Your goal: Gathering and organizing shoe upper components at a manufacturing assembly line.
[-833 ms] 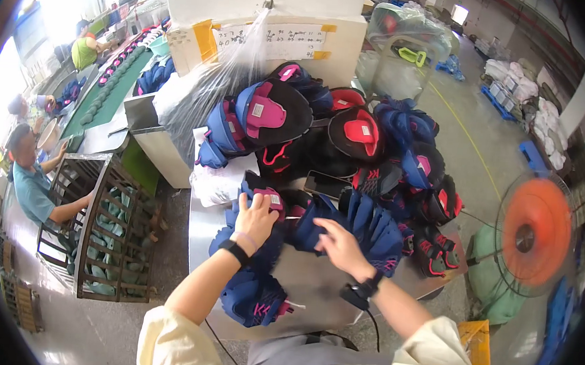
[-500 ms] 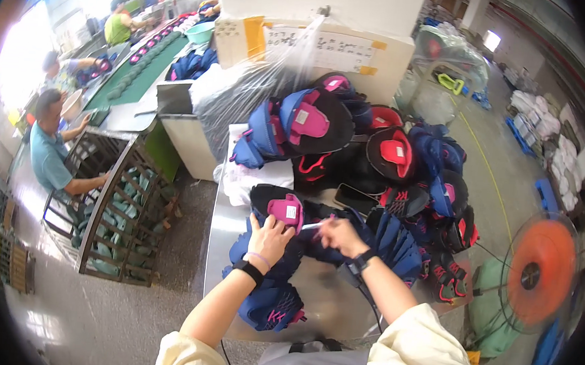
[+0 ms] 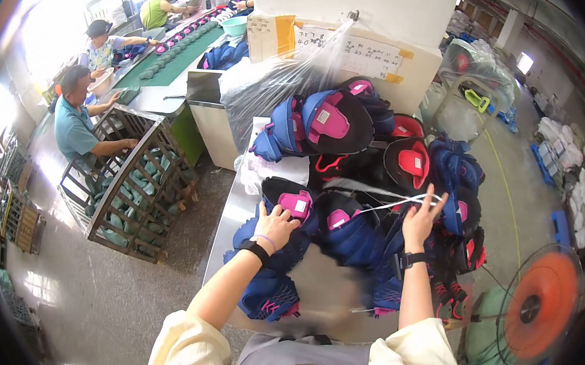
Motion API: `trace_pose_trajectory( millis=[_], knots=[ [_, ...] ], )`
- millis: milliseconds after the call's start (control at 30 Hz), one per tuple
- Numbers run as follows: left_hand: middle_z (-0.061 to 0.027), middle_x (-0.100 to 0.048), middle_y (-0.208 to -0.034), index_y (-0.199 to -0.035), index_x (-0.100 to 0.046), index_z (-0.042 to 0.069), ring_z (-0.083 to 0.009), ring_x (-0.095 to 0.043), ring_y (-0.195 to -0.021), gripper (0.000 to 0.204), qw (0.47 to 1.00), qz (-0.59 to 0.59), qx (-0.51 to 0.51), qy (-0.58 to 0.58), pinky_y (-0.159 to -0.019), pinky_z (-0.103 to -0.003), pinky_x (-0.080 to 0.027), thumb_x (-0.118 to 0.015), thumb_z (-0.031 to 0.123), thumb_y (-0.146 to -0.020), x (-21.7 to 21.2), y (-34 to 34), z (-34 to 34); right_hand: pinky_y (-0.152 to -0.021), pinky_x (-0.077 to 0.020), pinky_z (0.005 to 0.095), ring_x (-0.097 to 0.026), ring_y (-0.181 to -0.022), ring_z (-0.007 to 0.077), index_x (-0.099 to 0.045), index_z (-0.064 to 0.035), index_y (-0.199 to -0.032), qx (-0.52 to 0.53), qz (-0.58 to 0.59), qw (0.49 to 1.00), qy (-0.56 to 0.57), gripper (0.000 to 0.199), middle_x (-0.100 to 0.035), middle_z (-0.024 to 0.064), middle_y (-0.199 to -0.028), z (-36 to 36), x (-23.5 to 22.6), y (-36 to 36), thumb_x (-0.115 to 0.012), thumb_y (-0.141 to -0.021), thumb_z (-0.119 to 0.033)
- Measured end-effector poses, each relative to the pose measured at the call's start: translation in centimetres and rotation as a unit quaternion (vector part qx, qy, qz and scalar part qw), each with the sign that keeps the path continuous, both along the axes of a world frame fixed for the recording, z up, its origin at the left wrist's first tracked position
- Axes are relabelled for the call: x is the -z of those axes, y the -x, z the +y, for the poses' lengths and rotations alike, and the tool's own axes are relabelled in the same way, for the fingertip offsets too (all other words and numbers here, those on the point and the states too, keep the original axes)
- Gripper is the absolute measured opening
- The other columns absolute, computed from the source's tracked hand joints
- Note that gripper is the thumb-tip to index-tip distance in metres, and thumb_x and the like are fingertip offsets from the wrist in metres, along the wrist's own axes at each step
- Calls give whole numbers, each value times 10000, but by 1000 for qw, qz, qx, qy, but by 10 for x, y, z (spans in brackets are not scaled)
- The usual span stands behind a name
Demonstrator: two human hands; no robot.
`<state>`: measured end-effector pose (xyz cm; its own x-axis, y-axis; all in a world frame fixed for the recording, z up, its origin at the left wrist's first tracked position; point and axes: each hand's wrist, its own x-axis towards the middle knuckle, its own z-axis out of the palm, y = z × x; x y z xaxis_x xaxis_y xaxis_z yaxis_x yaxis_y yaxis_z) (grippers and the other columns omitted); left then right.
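Note:
My left hand (image 3: 277, 230) grips the edge of a blue shoe upper (image 3: 288, 249), its fingers spread beside a pink tongue (image 3: 296, 203) with a small white label. That upper tops a stack of others at the left of the metal table. To the right, my raised right hand (image 3: 420, 222) pinches a white cord (image 3: 389, 205) between its fingers. The cord stretches leftward over a bundle of blue shoe uppers (image 3: 353, 239), with a pink tongue showing at the top. Blur hides where the cord's far end goes.
Blue and black uppers (image 3: 341, 123) pile up at the table's back, beside clear plastic sheeting (image 3: 262, 79). An orange fan (image 3: 542, 302) stands at the right. On the left, a co-worker (image 3: 76, 123) reaches toward a slatted rack (image 3: 126, 191) holding green pieces.
My right hand has moved right and up from the bundle, drawing the white cord out. My left hand stays on its upper. The whole view has shifted slightly.

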<state>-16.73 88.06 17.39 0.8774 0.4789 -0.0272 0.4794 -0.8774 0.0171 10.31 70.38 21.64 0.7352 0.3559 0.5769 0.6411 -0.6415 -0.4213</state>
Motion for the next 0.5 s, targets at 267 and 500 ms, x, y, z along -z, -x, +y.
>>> trace_pose_trajectory(
  millis=[267, 500],
  knots=[
    [-26, -496, -1131, -1068, -567, 221, -226, -351, -1211, 280, 998, -54, 12, 3, -984, -621, -203, -525, 170, -796, 6, 11, -8, -691, -490, 404, -623, -760, 302, -629, -42, -907, -269, 161, 949, 9, 234, -632, 141, -879, 20, -9, 55, -635, -742, -208],
    [-163, -274, -1388, -1276, -359, 44, -351, -198, -1313, 695, 976, -166, -102, 101, -1031, -489, -216, -677, 293, -710, -22, 68, -19, -744, -493, 354, -610, -874, 279, -581, -59, -1051, -420, 167, 878, 158, 438, -616, 113, -1019, 104, 70, 160, -687, -691, -287]
  ],
)
